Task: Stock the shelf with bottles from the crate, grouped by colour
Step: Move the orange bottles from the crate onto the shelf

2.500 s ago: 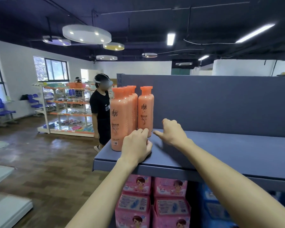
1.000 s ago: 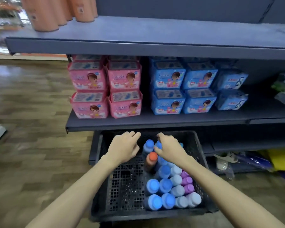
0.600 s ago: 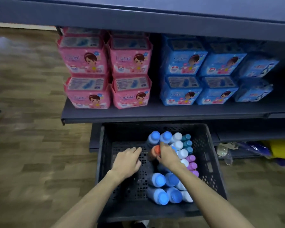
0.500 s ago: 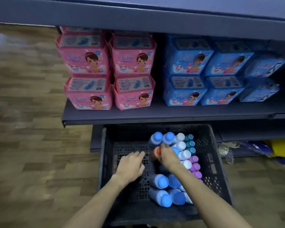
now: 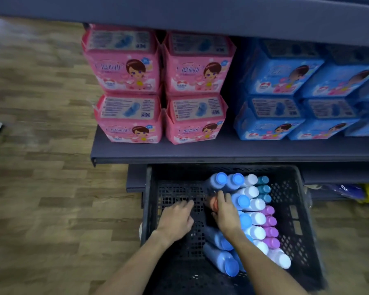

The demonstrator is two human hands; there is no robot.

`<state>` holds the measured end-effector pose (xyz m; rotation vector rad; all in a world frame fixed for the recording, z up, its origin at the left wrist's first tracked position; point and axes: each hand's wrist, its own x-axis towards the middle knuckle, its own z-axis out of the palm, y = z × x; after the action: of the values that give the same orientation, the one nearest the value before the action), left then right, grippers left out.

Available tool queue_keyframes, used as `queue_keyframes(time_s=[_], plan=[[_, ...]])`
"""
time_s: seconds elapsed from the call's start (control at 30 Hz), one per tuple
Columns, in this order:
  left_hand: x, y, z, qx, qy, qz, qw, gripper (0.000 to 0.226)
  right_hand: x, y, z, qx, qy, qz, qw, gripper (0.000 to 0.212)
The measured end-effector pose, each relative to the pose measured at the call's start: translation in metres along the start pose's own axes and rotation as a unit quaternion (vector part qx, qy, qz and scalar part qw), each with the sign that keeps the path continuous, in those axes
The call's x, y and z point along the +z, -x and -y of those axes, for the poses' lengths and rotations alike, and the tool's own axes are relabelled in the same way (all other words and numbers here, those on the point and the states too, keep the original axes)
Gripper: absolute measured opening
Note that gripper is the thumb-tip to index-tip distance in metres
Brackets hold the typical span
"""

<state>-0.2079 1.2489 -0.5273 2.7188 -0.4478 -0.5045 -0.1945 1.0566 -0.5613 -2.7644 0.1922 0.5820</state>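
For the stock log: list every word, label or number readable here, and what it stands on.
"X" mark, seen inverted: top panel of the pink packs.
Brand lettering on pink packs' fronts: blurred, unreadable.
Print on the blue packs: blurred, unreadable.
Bottles in the crate: only caps show, no text visible.

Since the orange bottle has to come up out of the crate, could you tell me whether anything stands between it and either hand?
Nothing visible does: the right hand already grips the orange-capped bottle in the black plastic crate. The left hand rests beside it with bare crate floor between. Blue-capped bottles crowd its right side.
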Motion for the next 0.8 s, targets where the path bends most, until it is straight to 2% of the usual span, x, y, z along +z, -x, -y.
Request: queue_keyframes(time_s=[0.33,0.57,0.7,0.8], plan=[[-0.002,-0.001,0.009,0.017,0.002,0.021,1.0,0.042,0.012,-0.001,-0.001,0.021,-0.035,-0.049,0.998,0.042],[-0.005,0.002,0.01,0.039,-0.009,0.004,0.999,0.042,-0.01,-0.013,0.003,0.016,-0.061,-0.039,0.997,0.036],[-0.015,0.0,0.003,0.046,-0.021,-0.007,0.999,0.041,-0.028,-0.003,0.005,0.028,-0.133,-0.052,0.989,0.032],[-0.024,-0.004,-0.01,0.042,-0.015,-0.025,0.999,0.035,-0.049,0.011,0.005,0.006,-0.183,-0.08,0.98,0.03]])
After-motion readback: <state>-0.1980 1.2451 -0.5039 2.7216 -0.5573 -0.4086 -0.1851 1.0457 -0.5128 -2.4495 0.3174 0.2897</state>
